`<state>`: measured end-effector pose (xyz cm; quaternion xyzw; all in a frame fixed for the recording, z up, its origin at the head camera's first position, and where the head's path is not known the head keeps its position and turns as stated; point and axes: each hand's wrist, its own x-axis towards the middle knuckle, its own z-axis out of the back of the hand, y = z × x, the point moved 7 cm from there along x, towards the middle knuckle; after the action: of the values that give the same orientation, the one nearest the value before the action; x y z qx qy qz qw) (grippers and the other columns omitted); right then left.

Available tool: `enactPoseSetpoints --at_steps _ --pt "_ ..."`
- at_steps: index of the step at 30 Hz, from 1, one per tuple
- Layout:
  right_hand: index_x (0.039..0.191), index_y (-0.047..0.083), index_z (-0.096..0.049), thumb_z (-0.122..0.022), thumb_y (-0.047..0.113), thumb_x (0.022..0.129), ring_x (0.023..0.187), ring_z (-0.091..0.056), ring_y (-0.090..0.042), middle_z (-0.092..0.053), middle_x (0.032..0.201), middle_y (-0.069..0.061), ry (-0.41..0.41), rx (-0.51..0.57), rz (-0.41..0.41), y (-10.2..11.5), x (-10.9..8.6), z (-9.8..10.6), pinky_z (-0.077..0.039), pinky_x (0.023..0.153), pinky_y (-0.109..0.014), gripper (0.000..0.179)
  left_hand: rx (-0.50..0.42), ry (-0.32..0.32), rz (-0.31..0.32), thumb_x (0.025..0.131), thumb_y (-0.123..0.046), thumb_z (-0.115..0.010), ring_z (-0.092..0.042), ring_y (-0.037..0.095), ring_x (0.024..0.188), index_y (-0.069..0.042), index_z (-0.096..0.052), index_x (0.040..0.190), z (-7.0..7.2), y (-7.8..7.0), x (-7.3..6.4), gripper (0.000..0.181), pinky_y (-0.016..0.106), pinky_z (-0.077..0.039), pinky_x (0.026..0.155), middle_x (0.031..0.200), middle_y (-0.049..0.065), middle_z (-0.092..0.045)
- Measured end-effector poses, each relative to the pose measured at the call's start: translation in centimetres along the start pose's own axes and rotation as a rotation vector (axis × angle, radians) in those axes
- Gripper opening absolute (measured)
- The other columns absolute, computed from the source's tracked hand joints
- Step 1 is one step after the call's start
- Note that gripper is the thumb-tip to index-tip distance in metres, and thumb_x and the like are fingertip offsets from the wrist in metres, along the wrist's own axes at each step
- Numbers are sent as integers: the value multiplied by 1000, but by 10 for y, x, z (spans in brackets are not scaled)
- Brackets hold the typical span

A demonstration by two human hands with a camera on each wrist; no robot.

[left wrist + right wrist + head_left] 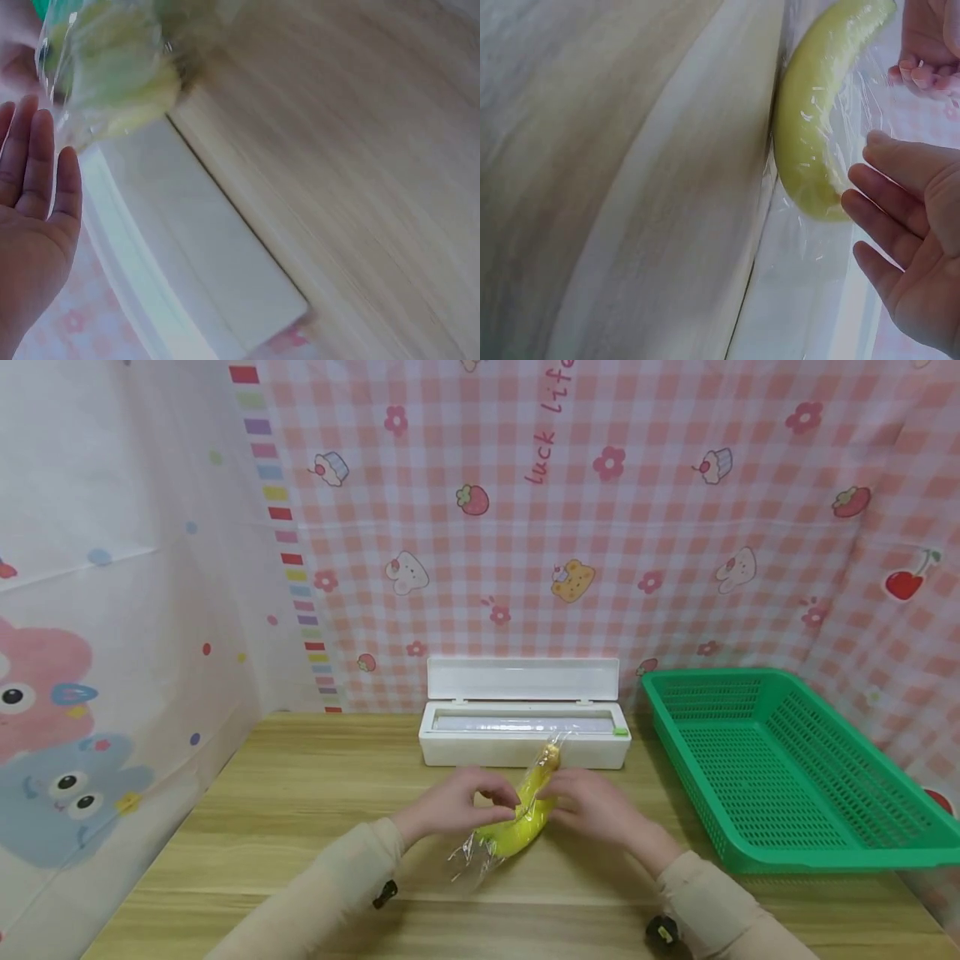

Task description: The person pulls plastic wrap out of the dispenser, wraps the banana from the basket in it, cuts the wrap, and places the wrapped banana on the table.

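Note:
A yellow banana (pixel 531 817) lies wrapped in clear cling film on the table, tilted, its stem end toward the back. Loose crinkled film (pixel 474 858) sticks out at its near end. My left hand (pixel 459 802) is at the banana's left side, thumb and forefinger tips close together at the film; its other fingers (pixel 39 161) are loosely extended. On the opposite side, my right hand (pixel 600 806) touches the wrapped banana with relaxed, spread fingers (pixel 885 214). Behind the banana stands a white cling film dispenser box (pixel 480 750) with its lid raised.
A green plastic basket (pixel 750 857) stands on the right part of the wooden table (pixel 315 777). Patterned cloth (pixel 495 543) hangs behind and at both sides. Dark devices (pixel 663 932) are strapped under the wrists.

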<state>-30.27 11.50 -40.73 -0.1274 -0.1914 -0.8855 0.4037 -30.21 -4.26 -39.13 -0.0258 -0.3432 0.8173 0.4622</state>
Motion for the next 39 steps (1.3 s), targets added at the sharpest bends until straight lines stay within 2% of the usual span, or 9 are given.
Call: enactPoseSetpoints --at_steps 3,7,11,15,20,23,26,34,39 --pt "101 7 -74 -77 9 84 96 -66 -24 -72 101 -4 -17 115 -100 -10 -3 2 -54 89 -44 18 -50 -75 51 94 -17 -69 -63 4 88 -6 -73 104 11 10 -2 15 29 -55 83 95 -6 -72" --pt "94 9 -74 -75 10 87 88 -65 -17 -71 91 1 -43 275 -297 -28 -7 1 -55 82 -39 7 -83 -157 133 93 -16 -70 -64 10 85 -4 -72 104 23 26 -4 16 28 -56 79 94 -1 -72" --pt "95 8 -74 -72 13 90 85 -62 -14 -70 90 2 -55 386 -500 -45 -14 0 -54 80 -35 8 -122 -179 238 92 -16 -71 -65 14 88 0 -71 107 29 43 -4 22 28 -55 82 97 3 -72" --pt "103 3 -72 -72 16 90 81 -62 -17 -70 91 -2 -39 434 -614 -53 -19 -2 -55 72 -34 18 -200 -171 338 92 -15 -71 -66 17 93 4 -68 114 30 58 -3 29 30 -57 83 102 7 -72" --pt "111 -5 -68 -71 14 91 74 -66 -24 -70 89 -9 4 567 -693 -58 -23 -12 -58 60 -36 28 -368 -169 451 92 -12 -70 -68 25 91 7 -64 119 22 70 -2 33 38 -60 79 103 12 -71" --pt "111 -7 -66 -70 12 91 73 -67 -24 -69 88 -11 31 641 -728 -59 -24 -20 -60 59 -38 27 -439 -130 498 91 -10 -70 -68 31 93 10 -62 121 12 74 0 36 42 -60 78 103 14 -70" --pt "111 -7 -65 -70 12 91 73 -67 -22 -68 88 -11 49 665 -755 -59 -23 -27 -60 60 -37 28 -499 -91 538 91 -8 -70 -69 35 92 12 -59 123 0 76 1 39 42 -61 76 102 16 -69" --pt "119 -9 -62 -73 12 89 74 -68 -22 -68 92 -11 40 679 -798 -55 -15 -36 -61 62 -36 39 -447 11 572 89 -9 -73 -67 27 95 10 -55 129 -13 73 4 48 36 -61 77 111 18 -67" --pt "123 -12 -57 -73 12 89 74 -68 -22 -69 95 -13 27 664 -798 -55 -9 -39 -61 62 -35 45 -527 11 603 89 -8 -73 -67 27 96 12 -52 132 -21 77 5 51 37 -61 77 112 19 -66"
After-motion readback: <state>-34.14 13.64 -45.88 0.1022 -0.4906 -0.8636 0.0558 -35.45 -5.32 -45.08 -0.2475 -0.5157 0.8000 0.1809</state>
